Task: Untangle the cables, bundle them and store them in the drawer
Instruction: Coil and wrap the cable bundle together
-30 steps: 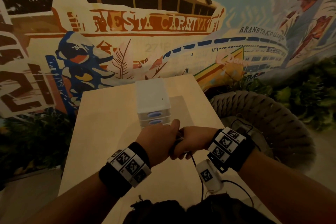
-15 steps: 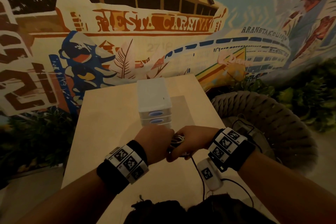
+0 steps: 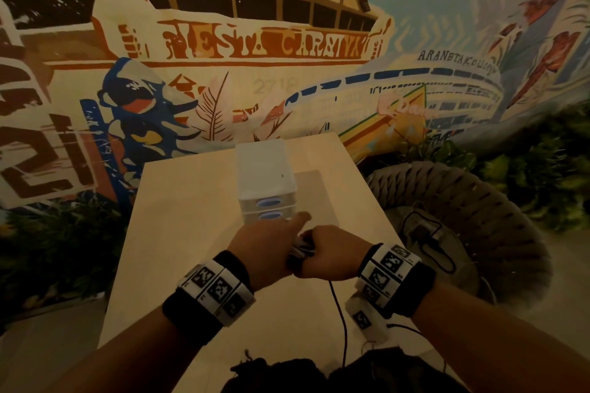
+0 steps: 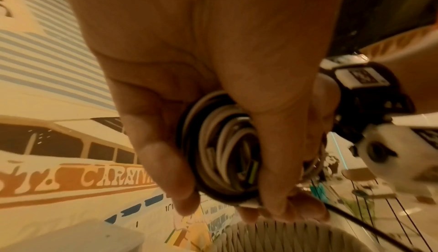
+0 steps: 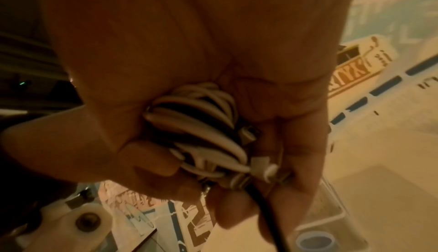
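Observation:
A coiled bundle of white and black cables (image 3: 300, 250) is held between both hands just in front of the white drawer unit (image 3: 265, 175) with blue handles. My left hand (image 3: 271, 242) curls its fingers round the coil (image 4: 225, 149), thumb on one side. My right hand (image 3: 329, 252) grips the same bundle (image 5: 208, 139), where several white loops and plug ends show. A black cable (image 3: 338, 313) hangs from the bundle toward me. The drawers look closed in the head view.
The light wooden table (image 3: 191, 233) carries the drawer unit. A woven basket (image 3: 463, 217) with a black cable inside stands to the right. A painted mural wall is behind, with plants at both sides. A dark cloth (image 3: 287, 373) lies at the near edge.
Both hands have stayed together on the bundle and shifted slightly; the left thumb now points toward the drawer unit. The drawer unit has not moved.

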`<state>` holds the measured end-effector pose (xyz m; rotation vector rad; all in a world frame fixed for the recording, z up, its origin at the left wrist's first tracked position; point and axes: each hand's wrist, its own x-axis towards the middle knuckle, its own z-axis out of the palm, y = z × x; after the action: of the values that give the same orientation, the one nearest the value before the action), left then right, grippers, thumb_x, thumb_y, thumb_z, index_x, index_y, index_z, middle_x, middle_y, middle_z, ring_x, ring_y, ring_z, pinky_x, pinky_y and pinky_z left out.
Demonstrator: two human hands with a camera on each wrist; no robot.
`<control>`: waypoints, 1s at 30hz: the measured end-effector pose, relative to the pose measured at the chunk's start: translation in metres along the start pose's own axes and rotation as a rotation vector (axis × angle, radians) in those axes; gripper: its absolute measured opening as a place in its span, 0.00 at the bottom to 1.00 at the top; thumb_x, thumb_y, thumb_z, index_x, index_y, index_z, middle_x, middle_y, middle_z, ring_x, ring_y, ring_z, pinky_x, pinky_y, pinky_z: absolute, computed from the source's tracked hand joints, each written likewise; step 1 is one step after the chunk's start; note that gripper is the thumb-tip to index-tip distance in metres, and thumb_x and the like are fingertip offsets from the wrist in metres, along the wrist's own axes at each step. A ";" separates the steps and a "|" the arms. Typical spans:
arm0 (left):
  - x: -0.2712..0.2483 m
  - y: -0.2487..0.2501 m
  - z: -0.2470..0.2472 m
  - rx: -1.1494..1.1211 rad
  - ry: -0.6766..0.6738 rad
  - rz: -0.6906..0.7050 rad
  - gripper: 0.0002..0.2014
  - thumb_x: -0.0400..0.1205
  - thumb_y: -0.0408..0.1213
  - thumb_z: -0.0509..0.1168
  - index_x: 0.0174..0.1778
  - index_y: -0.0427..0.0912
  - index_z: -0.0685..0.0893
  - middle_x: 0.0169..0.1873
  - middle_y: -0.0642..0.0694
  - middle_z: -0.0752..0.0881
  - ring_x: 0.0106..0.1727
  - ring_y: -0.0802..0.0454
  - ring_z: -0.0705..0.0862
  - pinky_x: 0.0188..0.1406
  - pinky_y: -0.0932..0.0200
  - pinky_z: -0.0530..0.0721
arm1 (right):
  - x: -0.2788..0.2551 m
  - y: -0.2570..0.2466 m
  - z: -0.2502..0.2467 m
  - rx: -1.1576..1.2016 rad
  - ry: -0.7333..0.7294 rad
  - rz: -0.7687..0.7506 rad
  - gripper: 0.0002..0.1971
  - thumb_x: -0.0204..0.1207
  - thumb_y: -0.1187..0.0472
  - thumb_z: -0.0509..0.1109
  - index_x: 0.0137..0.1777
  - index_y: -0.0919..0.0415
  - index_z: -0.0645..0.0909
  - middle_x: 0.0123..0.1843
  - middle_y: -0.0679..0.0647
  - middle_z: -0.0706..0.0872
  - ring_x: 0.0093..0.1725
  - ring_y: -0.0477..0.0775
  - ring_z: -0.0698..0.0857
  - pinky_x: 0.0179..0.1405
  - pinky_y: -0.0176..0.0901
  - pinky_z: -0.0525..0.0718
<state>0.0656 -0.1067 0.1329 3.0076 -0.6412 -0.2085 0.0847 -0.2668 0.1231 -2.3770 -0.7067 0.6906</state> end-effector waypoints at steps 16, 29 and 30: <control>-0.007 -0.027 0.001 -1.151 -0.001 0.170 0.44 0.69 0.56 0.81 0.77 0.36 0.75 0.64 0.49 0.87 0.67 0.48 0.85 0.68 0.43 0.84 | -0.016 0.008 -0.012 0.743 -0.006 -0.254 0.19 0.65 0.59 0.74 0.56 0.62 0.82 0.36 0.45 0.90 0.35 0.39 0.87 0.37 0.36 0.83; -0.018 -0.003 -0.040 -1.329 0.126 0.378 0.14 0.75 0.55 0.75 0.56 0.64 0.89 0.55 0.60 0.90 0.53 0.53 0.90 0.51 0.47 0.90 | -0.018 -0.013 -0.028 0.903 -0.196 -0.359 0.29 0.72 0.56 0.77 0.71 0.63 0.76 0.54 0.58 0.90 0.54 0.60 0.89 0.59 0.61 0.88; -0.018 -0.003 -0.037 -1.349 0.161 0.376 0.13 0.76 0.54 0.75 0.55 0.61 0.90 0.55 0.58 0.91 0.55 0.53 0.90 0.54 0.50 0.89 | -0.017 -0.014 -0.027 0.953 -0.198 -0.358 0.31 0.70 0.50 0.81 0.70 0.60 0.78 0.55 0.64 0.88 0.55 0.64 0.87 0.60 0.67 0.86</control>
<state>0.0564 -0.0957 0.1716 1.5728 -0.6414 -0.2339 0.0837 -0.2771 0.1561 -1.2937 -0.6543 0.8575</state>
